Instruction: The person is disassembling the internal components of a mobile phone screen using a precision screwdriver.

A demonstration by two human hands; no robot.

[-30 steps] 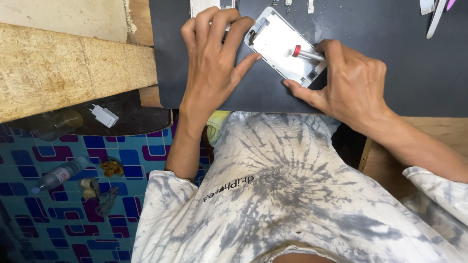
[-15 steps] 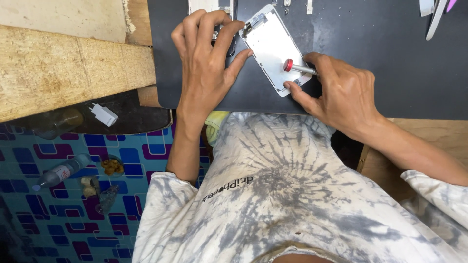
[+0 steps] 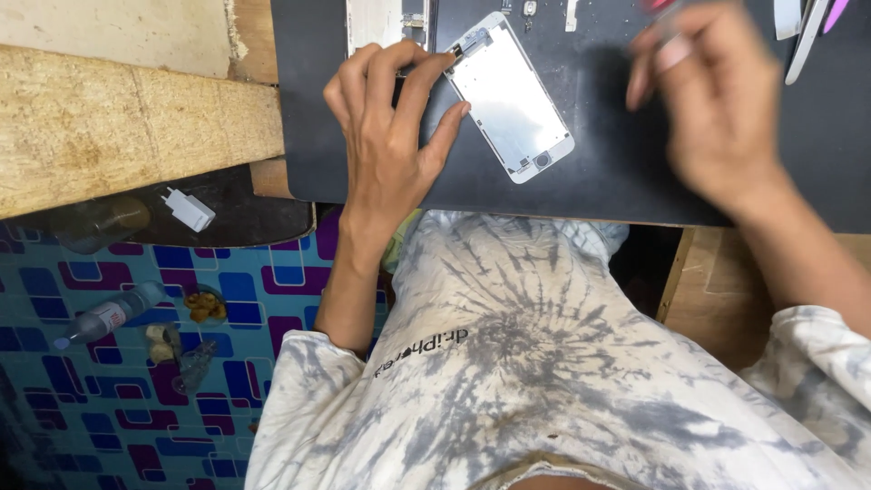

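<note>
Nearest the camera, at the bottom of the view, is the person's grey and white tie-dye shirt (image 3: 544,363), seen from above. Left of the shirt, a floor of blue and purple patterned tiles (image 3: 118,399) holds a clear plastic bottle (image 3: 104,318) lying on its side and some small scraps. Just beyond the shirt begins a dark work mat (image 3: 590,181) that covers the table; every place below is given from this mat.

Off the mat's near left corner, a small white plug adapter (image 3: 189,210) rests on a dark lower surface. Left of the mat lies a rough, pale wooden plank (image 3: 127,127).

On the mat's left half, the left hand (image 3: 390,145) lies palm down with fingers spread. Its fingertips and thumb press on the upper left end and edge of a white phone screen assembly (image 3: 510,98), which lies flat and slanted on the mat near its middle, metal backing facing up.

Over the mat's right half, the right hand (image 3: 717,109) hovers clear of the screen assembly, blurred by motion. Its fingers look loosely curled, with something red blurred at the fingertips; whether they pinch it cannot be told.

At the mat's far right corner lie slim tools (image 3: 812,32), one tipped pink. Along the far edge sit tiny metal parts (image 3: 531,9).
</note>
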